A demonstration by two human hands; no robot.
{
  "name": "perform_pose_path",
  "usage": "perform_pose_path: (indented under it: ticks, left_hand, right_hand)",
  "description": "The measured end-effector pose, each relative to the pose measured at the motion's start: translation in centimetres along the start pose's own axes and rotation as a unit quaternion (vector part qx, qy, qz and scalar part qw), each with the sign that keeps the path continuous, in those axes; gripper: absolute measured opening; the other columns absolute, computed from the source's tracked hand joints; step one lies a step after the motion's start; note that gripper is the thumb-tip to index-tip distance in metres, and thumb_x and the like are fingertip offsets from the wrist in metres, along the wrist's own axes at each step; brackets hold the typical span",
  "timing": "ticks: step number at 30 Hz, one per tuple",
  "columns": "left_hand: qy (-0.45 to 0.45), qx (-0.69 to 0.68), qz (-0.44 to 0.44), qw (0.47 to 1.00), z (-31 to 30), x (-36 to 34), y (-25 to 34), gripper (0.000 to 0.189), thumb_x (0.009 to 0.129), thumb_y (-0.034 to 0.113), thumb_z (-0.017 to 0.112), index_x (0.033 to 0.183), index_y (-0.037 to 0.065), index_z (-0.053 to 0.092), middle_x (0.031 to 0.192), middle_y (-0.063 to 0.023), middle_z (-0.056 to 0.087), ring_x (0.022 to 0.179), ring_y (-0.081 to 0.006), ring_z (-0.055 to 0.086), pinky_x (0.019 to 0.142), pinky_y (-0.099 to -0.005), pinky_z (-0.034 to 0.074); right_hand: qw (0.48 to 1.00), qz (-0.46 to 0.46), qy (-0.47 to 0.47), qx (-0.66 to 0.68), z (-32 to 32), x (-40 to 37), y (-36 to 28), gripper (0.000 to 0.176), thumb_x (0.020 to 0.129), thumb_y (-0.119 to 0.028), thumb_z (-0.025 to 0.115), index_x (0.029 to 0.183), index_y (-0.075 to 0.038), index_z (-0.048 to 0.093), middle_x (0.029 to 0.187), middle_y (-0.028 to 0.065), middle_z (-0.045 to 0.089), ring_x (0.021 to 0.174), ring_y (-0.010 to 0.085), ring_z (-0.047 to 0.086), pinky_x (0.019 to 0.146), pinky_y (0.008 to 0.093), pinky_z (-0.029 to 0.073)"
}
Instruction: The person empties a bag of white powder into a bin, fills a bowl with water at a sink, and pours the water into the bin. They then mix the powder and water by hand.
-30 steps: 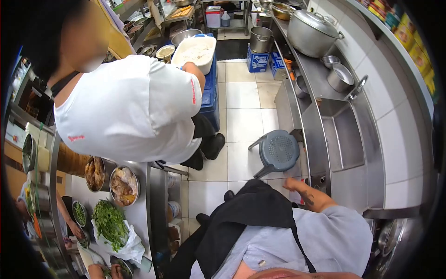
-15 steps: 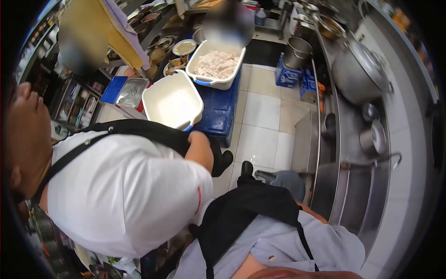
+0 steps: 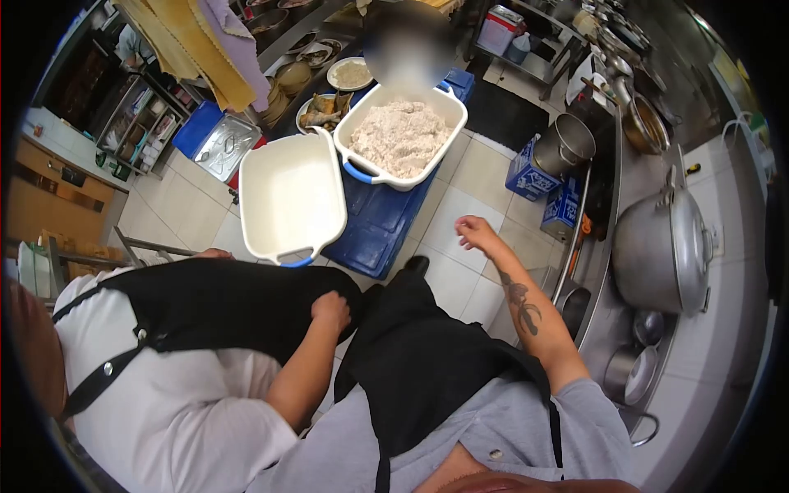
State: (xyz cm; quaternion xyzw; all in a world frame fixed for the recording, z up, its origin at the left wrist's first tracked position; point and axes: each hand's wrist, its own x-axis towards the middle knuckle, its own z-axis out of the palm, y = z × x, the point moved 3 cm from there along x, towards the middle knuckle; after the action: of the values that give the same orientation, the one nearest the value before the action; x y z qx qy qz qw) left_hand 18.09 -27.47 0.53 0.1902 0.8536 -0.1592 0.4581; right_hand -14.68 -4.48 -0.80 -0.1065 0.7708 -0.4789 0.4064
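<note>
My right hand (image 3: 477,233) is held out over the tiled floor, its fingers loosely bent and apart, with nothing in them. My left hand does not show. Ahead, a white tub (image 3: 454,131) with blue grips holds a heap of pale, crumbly floury stuff (image 3: 401,135). It rests on a blue lidded crate (image 3: 386,222). Beside it stands a second white tub (image 3: 292,189) with only its pale bottom showing. My right hand is apart from both tubs.
A co-worker in a black apron (image 3: 246,304) stands close at my left, one hand (image 3: 330,309) low near the apron. Along the right runs a steel counter with a big lidded pot (image 3: 662,246). A metal pot (image 3: 565,141) sits on a blue box (image 3: 530,172).
My view has turned and moved nearer the tubs. My right arm has come into sight, reaching forward. The co-worker now stands lower left, farther from the tubs in view.
</note>
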Motion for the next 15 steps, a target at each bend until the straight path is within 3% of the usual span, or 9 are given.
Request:
perform_pose_path:
  ticks: [2,4,6,8,12,15]
  left_hand:
    - [-0.021,-0.073,-0.044,0.996,2.7,1.4,0.9,0.025,0.09,0.024,0.048,0.107,0.021,0.066,0.113,0.0005,0.06,0.109,-0.0177,0.054,0.083,-0.0335,0.046]
    - [0.012,-0.259,-0.197,0.946,7.3,3.3,2.0,0.027,0.09,0.027,0.048,0.104,0.016,0.067,0.106,-0.0043,0.062,0.107,-0.0204,0.056,0.086,-0.0348,0.046]
    - [0.032,-0.254,-0.185,0.949,2.7,0.4,1.3,0.025,0.087,0.027,0.051,0.101,0.015,0.068,0.101,-0.0037,0.062,0.102,-0.0203,0.056,0.084,-0.0372,0.047]
    - [0.032,-0.187,-0.126,0.974,3.8,1.3,2.3,0.025,0.086,0.026,0.052,0.102,0.015,0.068,0.102,-0.0026,0.062,0.102,-0.0195,0.055,0.084,-0.0391,0.047]
    - [0.022,-0.197,-0.132,0.971,4.2,2.1,4.0,0.025,0.085,0.025,0.053,0.101,0.014,0.068,0.102,-0.0039,0.062,0.103,-0.0199,0.055,0.086,-0.0387,0.046]
    - [0.029,-0.15,-0.113,0.982,4.5,1.9,5.0,0.027,0.087,0.026,0.051,0.105,0.012,0.065,0.103,-0.0064,0.062,0.105,-0.0225,0.055,0.088,-0.0379,0.045]
  right_hand:
    - [0.998,0.017,-0.049,0.024,0.4,2.5,-2.8,0.024,0.087,-0.024,0.059,0.101,-0.005,0.059,0.082,0.0045,0.06,0.063,0.0135,0.059,0.05,0.0262,0.049]
    - [0.998,0.007,-0.062,0.022,-0.8,6.2,-5.7,0.023,0.087,-0.024,0.058,0.101,-0.006,0.059,0.082,0.0046,0.06,0.064,0.0139,0.059,0.051,0.0261,0.049]
    - [0.997,-0.007,-0.071,0.019,-3.6,10.4,-8.8,0.022,0.088,-0.024,0.058,0.1,-0.006,0.059,0.083,0.0047,0.059,0.064,0.0142,0.06,0.052,0.0259,0.05]
    - [0.996,0.021,-0.082,0.035,-6.7,13.7,-10.6,0.023,0.089,-0.02,0.055,0.105,-0.004,0.056,0.087,0.0067,0.059,0.066,0.0159,0.061,0.055,0.0275,0.051]
    - [0.997,0.015,-0.073,0.021,-14.8,18.9,-13.3,0.023,0.089,-0.019,0.055,0.106,-0.004,0.055,0.086,0.0076,0.059,0.067,0.0176,0.061,0.058,0.0288,0.052]
    - [0.995,0.041,-0.013,0.091,-20.3,23.2,-13.6,0.024,0.088,-0.022,0.058,0.104,-0.005,0.056,0.087,0.0094,0.06,0.068,0.0194,0.061,0.058,0.0303,0.052]
